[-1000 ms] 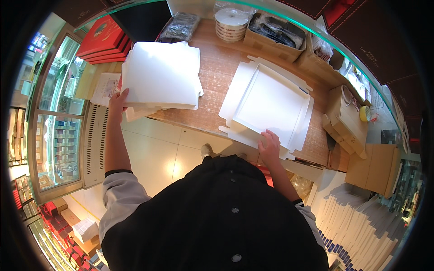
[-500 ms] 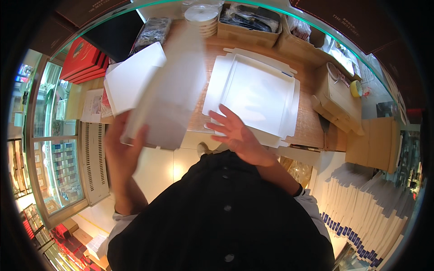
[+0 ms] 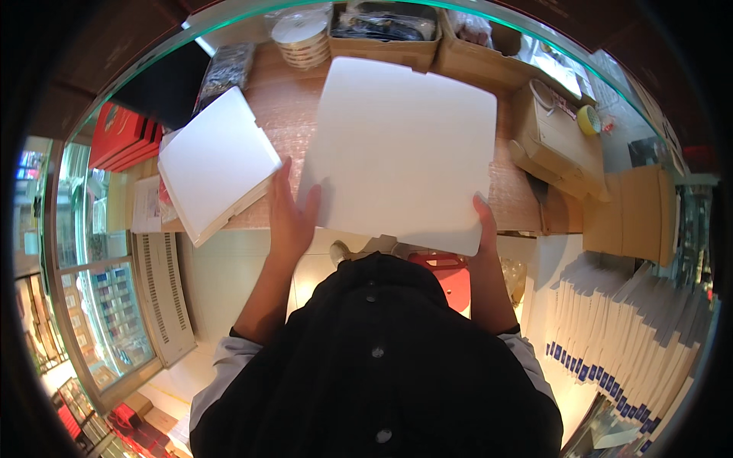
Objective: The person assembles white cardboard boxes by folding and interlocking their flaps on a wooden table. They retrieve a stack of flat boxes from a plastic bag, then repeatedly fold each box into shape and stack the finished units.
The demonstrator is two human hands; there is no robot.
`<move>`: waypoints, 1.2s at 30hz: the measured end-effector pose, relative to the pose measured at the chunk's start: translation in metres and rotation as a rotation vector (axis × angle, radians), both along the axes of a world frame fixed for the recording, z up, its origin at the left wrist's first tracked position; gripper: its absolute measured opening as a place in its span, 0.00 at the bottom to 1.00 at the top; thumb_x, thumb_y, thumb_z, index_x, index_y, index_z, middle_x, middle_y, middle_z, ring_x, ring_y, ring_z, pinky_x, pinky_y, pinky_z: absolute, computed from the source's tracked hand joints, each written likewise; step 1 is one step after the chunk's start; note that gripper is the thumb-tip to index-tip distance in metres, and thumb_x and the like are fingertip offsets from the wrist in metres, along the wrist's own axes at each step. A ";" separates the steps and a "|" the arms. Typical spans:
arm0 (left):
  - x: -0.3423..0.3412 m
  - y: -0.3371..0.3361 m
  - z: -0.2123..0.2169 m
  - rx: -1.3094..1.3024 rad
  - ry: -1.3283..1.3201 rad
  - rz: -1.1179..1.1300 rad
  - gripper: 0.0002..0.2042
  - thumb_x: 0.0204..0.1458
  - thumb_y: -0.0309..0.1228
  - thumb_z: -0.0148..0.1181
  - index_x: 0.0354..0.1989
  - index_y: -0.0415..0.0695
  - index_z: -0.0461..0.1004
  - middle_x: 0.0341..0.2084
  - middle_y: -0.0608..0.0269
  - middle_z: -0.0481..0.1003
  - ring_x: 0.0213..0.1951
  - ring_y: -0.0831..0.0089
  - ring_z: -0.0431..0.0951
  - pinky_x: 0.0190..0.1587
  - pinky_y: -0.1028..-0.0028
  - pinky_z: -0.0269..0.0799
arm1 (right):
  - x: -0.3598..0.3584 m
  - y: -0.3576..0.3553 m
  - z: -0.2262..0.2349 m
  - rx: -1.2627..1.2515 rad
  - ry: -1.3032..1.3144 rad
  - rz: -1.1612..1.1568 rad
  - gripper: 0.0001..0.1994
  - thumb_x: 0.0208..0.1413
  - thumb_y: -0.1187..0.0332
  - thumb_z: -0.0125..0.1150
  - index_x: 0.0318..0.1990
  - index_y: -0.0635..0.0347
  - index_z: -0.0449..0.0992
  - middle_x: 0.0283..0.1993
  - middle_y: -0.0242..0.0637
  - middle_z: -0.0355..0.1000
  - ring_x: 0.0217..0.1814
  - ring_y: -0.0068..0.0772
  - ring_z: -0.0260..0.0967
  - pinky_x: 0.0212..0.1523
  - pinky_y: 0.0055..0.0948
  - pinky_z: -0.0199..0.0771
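Note:
A large white cardboard sheet [image 3: 405,149] with small notched tabs covers the middle of the wooden table, its near edge reaching to the table's front. My right hand [image 3: 484,237] grips its near right corner, thumb at the edge and fingers hidden beneath. At the sheet's lower left edge is my left hand [image 3: 292,221], fingers stretched out and thumb apart, close to the edge. Left of that hand lies a stack of white cardboard pieces [image 3: 221,156], turned at an angle. The open white box blank seen earlier is hidden from view.
Along the back stand a stack of white discs [image 3: 300,34], cardboard boxes of wrapped items [image 3: 385,47] and a brown carton [image 3: 561,141] with yellow tape [image 3: 588,120]. Red boxes [image 3: 126,137] sit far left. Many white folded boards [image 3: 626,336] stand at the lower right.
The sheet my left hand was lifting has swung right and now lies where the open box blank was visible. My right hand has moved right and taken its corner; my left hand has opened.

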State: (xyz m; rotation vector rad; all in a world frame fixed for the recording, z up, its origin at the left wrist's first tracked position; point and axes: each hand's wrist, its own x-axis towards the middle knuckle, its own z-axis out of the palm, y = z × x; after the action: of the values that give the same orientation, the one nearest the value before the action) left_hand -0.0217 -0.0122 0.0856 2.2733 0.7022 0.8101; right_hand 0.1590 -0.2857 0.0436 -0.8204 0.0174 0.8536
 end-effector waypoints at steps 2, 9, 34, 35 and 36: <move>0.013 0.015 -0.049 -0.922 0.112 -0.118 0.21 0.55 0.33 0.57 0.55 0.34 0.68 0.46 0.44 0.74 0.47 0.55 0.75 0.51 0.64 0.69 | 0.011 -0.011 -0.021 -0.257 -0.129 -0.056 0.18 0.61 0.64 0.53 0.54 0.67 0.69 0.47 0.38 0.72 0.45 0.30 0.72 0.44 0.28 0.74; 0.066 0.015 -0.109 -0.335 0.533 -0.078 0.20 0.55 0.43 0.56 0.45 0.37 0.71 0.30 0.53 0.76 0.37 0.60 0.78 0.39 0.65 0.71 | 0.052 -0.027 -0.071 -1.026 -0.653 -0.099 0.23 0.52 0.58 0.64 0.52 0.62 0.73 0.34 0.39 0.73 0.36 0.27 0.69 0.39 0.28 0.70; 0.085 0.028 -0.120 -0.944 0.465 -0.081 0.25 0.58 0.48 0.53 0.44 0.33 0.71 0.35 0.55 0.75 0.34 0.68 0.76 0.42 0.70 0.72 | 0.073 -0.008 -0.087 -1.073 -0.501 -0.237 0.29 0.54 0.46 0.61 0.39 0.73 0.74 0.33 0.48 0.75 0.38 0.34 0.73 0.40 0.33 0.72; 0.080 0.024 -0.105 -1.058 0.460 -0.107 0.24 0.58 0.46 0.54 0.47 0.33 0.71 0.37 0.57 0.75 0.37 0.70 0.76 0.43 0.71 0.72 | 0.069 -0.017 -0.078 -1.072 -0.519 -0.185 0.28 0.55 0.47 0.61 0.39 0.73 0.75 0.33 0.47 0.75 0.37 0.32 0.72 0.39 0.31 0.72; 0.072 0.018 -0.097 -1.001 0.378 -0.188 0.23 0.58 0.44 0.55 0.49 0.33 0.69 0.40 0.57 0.75 0.39 0.70 0.75 0.45 0.71 0.72 | 0.061 -0.026 -0.072 -0.985 -0.476 -0.198 0.28 0.55 0.47 0.61 0.38 0.73 0.75 0.32 0.46 0.75 0.36 0.32 0.72 0.39 0.32 0.72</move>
State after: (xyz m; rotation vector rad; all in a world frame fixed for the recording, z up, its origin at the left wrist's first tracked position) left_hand 0.0505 0.0055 -0.0118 1.5161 0.7982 -0.1049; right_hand 0.2200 -0.3120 -0.0280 -1.8981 0.1039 0.4062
